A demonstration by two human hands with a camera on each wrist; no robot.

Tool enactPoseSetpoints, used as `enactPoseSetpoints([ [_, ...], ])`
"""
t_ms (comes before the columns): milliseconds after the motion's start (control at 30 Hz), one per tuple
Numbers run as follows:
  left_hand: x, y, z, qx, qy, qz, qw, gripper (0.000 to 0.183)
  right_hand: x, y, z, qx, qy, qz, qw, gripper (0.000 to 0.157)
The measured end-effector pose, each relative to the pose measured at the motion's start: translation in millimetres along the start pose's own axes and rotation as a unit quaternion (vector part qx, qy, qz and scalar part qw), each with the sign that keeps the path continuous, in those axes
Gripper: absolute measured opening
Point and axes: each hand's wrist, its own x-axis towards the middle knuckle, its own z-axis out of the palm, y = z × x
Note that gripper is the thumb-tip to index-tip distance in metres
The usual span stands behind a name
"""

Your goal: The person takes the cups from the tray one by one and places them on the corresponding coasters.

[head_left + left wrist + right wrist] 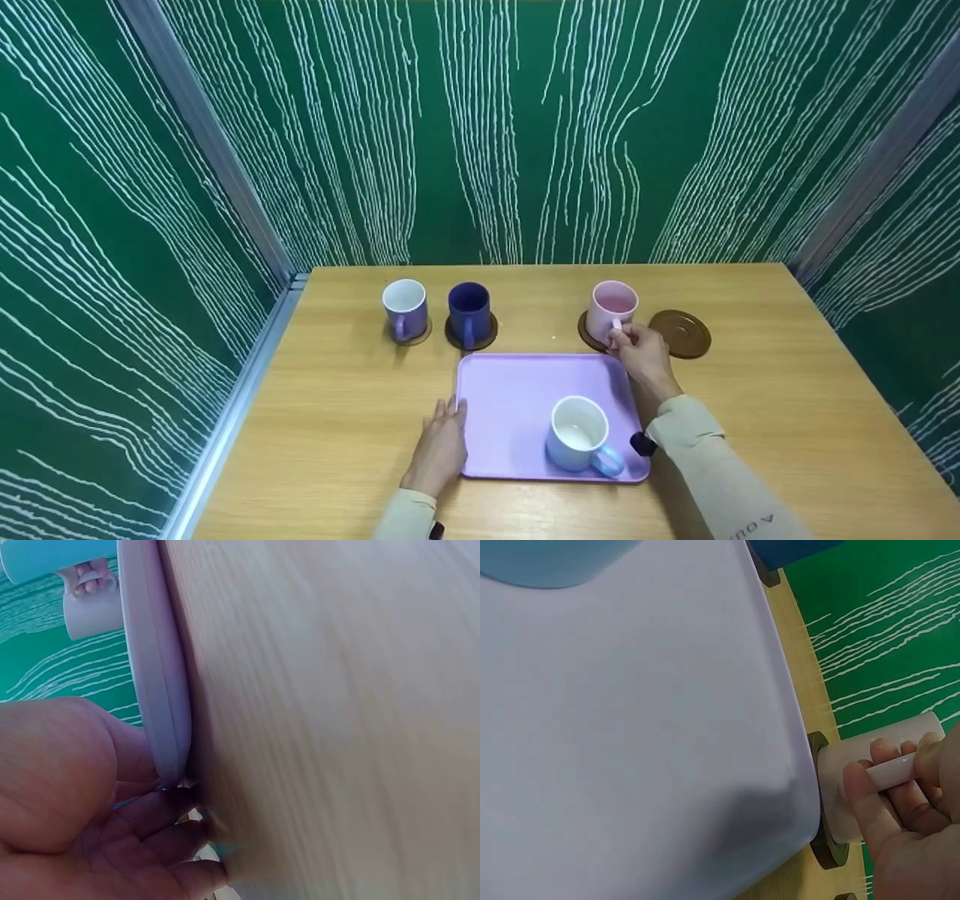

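My right hand (645,358) grips the handle of a pink mug (613,301), fingers and thumb round it in the right wrist view. That mug is upright at a brown coaster (589,332); whether it touches the coaster cannot be told. At the left edge of a lilac tray (510,405), my left hand (441,444) rests with fingers extended, touching the rim. The left wrist view shows its fingers (161,829) by the tray's edge and the table. A light-blue mug with a white inside (576,435) stands on the tray's right part, handle towards the lower right.
Behind the tray at left, a purple mug with a white inside (405,309) and a dark blue mug (469,311) stand on coasters. A bare brown coaster (682,334) lies right of the pink mug. Green white-lined walls (420,225) border the wooden table (337,420).
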Motion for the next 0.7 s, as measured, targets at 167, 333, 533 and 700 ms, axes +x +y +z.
enactPoseSetpoints([
  [167,0.2,0.1,-2.1,-0.009,-0.007,-0.011,0.9999,0.052,-1.1,-5.3,-0.5,0.015,-0.018,0.009,1.000,0.024],
  [333,-1.3,-1.3,-1.5,-0.006,-0.008,-0.011,0.9999,0.055,-2.9,-7.3,0.0,0.031,-0.035,0.031,0.998,0.028],
  [533,-3.4,-1.1,-1.1,-0.009,-0.012,-0.013,0.9998,0.054,-4.8,-4.7,-0.3,0.040,-0.042,0.037,0.998,0.031],
  [700,-1.6,-1.5,-1.8,0.000,-0.003,0.011,0.9999,0.051,-9.7,-3.4,-8.6,0.003,-0.009,0.027,1.000,0.036],
])
